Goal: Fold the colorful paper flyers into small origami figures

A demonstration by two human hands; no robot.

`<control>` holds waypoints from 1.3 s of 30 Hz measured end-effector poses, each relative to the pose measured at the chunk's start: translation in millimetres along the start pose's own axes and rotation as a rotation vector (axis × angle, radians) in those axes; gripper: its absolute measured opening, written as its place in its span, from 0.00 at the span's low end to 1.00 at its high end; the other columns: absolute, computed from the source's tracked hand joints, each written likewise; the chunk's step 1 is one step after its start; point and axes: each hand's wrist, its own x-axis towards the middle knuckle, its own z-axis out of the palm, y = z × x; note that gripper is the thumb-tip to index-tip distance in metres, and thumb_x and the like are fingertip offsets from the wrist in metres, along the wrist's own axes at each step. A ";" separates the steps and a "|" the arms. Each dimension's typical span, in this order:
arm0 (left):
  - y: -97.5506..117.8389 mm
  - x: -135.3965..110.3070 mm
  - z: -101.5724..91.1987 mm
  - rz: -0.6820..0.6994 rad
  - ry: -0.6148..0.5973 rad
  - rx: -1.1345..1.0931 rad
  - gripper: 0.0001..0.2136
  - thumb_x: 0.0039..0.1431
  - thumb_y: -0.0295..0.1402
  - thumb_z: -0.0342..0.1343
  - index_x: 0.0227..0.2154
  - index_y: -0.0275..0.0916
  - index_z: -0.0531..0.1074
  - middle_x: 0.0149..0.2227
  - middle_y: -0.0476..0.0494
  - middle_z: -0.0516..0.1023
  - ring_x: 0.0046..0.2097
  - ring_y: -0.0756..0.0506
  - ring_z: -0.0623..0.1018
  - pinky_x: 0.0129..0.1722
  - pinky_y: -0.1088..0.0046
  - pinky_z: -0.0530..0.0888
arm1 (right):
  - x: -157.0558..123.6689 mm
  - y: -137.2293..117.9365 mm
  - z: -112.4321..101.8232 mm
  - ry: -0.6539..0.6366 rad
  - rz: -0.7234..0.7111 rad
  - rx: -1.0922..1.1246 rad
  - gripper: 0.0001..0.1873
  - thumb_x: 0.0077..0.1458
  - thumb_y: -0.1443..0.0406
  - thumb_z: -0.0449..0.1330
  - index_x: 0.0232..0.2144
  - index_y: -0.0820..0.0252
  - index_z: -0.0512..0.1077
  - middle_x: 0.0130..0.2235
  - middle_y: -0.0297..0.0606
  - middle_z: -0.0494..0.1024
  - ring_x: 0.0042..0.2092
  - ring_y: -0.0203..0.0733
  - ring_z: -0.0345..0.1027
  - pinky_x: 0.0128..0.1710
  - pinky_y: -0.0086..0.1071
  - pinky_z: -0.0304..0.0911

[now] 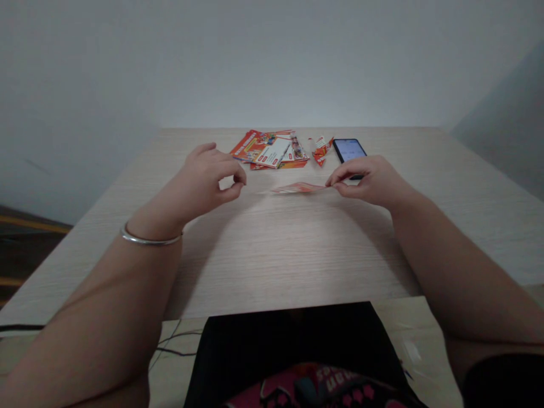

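Note:
Above the table, my right hand [372, 180] pinches the right end of a thin, partly see-through plastic wrapper [300, 187] with orange and red print. The wrapper is stretched out level and seen almost edge-on. Facing it from the other side is my left hand [212, 174], its thumb and forefinger closed in a pinch near the wrapper's faint left end. Whether those left fingertips grip the clear edge cannot be made out. A metal bangle [151, 240] circles the left wrist.
Farther back lies a pile of red, orange and white printed cards or leaflets [270, 150]. A crumpled red-orange wrapper [322, 151] lies to its right, beside a phone [349, 148] with its screen lit. Wires [178, 340] hang at the near table edge.

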 end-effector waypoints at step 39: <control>39.1 4.4 31.0 -0.127 -0.276 -0.394 0.25 0.65 0.41 0.55 0.63 0.38 0.68 0.62 0.35 0.75 0.62 0.37 0.74 0.63 0.54 0.68 | 11.2 -7.4 46.3 -0.320 0.029 -0.332 0.26 0.54 0.57 0.69 0.53 0.61 0.77 0.54 0.49 0.80 0.55 0.55 0.74 0.58 0.50 0.66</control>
